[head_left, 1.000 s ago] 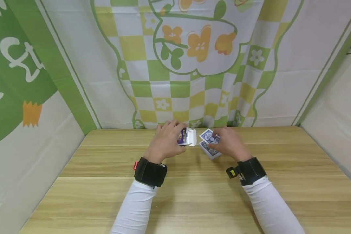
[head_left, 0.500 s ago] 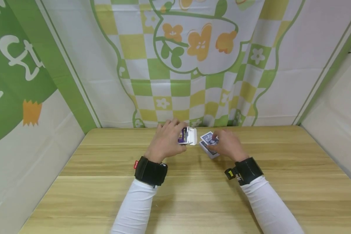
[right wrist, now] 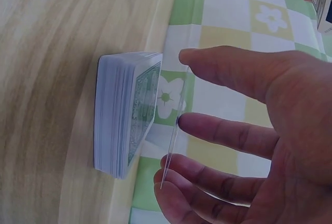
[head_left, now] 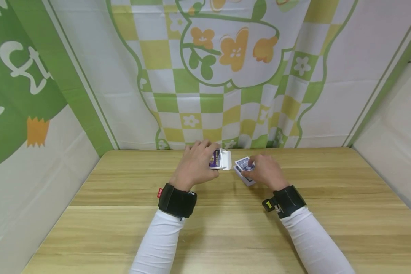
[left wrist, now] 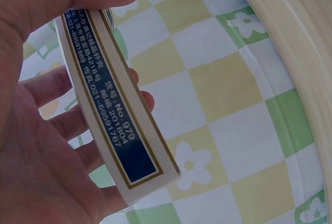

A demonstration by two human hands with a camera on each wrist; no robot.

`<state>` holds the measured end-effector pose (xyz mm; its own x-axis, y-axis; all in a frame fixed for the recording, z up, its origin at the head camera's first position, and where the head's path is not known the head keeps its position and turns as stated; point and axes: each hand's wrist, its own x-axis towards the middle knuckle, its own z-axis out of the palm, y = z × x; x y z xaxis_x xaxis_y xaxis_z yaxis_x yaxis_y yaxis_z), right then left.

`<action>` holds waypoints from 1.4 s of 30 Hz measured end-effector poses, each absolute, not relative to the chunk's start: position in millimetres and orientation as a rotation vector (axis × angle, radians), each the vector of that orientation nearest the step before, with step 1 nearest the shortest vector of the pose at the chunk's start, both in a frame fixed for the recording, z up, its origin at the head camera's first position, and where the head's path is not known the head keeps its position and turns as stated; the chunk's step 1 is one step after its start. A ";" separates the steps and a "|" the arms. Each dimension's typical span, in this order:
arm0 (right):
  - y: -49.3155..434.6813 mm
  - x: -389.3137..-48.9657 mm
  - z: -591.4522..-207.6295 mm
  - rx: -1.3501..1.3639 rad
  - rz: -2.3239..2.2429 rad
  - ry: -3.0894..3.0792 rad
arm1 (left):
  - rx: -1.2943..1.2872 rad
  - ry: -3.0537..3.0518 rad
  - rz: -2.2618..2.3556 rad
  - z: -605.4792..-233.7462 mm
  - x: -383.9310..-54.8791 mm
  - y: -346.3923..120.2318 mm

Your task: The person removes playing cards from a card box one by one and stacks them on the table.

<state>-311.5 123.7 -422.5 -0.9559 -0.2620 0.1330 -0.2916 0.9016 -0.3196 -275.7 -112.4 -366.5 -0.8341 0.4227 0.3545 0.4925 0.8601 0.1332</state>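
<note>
My left hand (head_left: 195, 165) grips a small purple and white playing card box (head_left: 215, 158) by its sides, its white end flap (head_left: 227, 160) standing open toward the right. Up close in the left wrist view, the narrow side of the box (left wrist: 114, 110) carries white print on dark blue. With thumb and fingertips at its edges, my right hand (head_left: 267, 171) holds a thin blue-backed playing card (head_left: 243, 163) just above a deck of cards (right wrist: 111, 115) on the table. The right wrist view shows this card edge-on, apart from the deck.
The wooden table (head_left: 226, 228) ends at the back against a hanging checkered cloth (head_left: 212, 102) with flowers. Pale cloth walls stand at both sides. The deck lies close to the table's back edge, right of the box.
My right hand has shifted slightly left and down, bringing the card more squarely over the deck. The left hand and the box stay nearly where they were.
</note>
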 end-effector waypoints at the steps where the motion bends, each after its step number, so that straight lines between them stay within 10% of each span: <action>1: 123.6 -311.5 -423.0 0.432 0.519 -2.978 | -0.689 -2.718 -0.318 -366.5 -275.6 -112.4; 42: 121.9 -313.8 -435.1 0.453 0.487 -2.953 | -0.687 -2.721 -0.321 -366.2 -275.1 -113.3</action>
<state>-313.8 121.9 -435.1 -0.9487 -0.2729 0.1595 -0.3096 0.9038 -0.2955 -275.1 -113.3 -366.2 -0.8347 0.4216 0.3543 0.4924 0.8595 0.1374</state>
